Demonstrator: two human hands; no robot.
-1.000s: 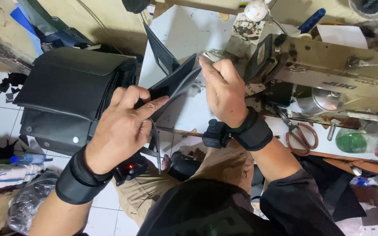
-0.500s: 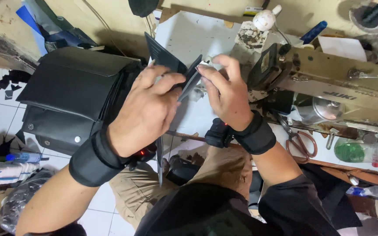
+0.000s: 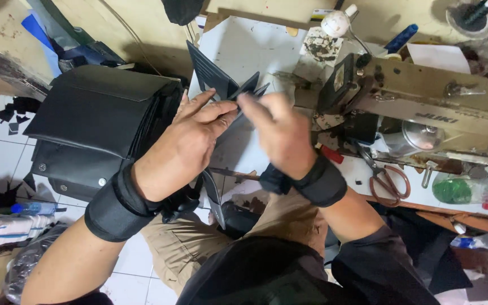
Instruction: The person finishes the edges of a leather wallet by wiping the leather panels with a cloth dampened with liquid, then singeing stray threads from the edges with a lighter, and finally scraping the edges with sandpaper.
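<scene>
Sewing machine (image 3: pixel 447 107): the biggest fixed thing here, filling the right of the table; its near edge and the needle end just right of the hands wall off that side, so I judge any swing of the work should go left or toward the body.

Black bag (image 3: pixel 94 127): a bulky flap-topped case standing to the left, touching or nearly touching the left forearm; it closes the left side, so elbows have little room to open outward.

White table top (image 3: pixel 244 51): bare patch beyond the hands, the one open landing place (its front edge runs just under the wrists).

Black wallet piece (image 3: pixel 218 79): a folded, ribbed black panel held up over the table between both hands, its pocket leaves fanning upward. To handle it well I would keep the fold supported from beneath and the edges aligned before pressing.

Left hand (image 3: pixel 184 149): palm down, fingers stretched flat along the panel, bracing it from the near side.

Right hand (image 3: pixel 280 133): blurred; fingertips seem to nip the panel's upper right edge, though how firmly I cannot tell.

Scissors (image 3: pixel 388 181): orange-handled, lying on the table edge near the right wrist (a snag risk if that arm draws back carelessly).
</scene>
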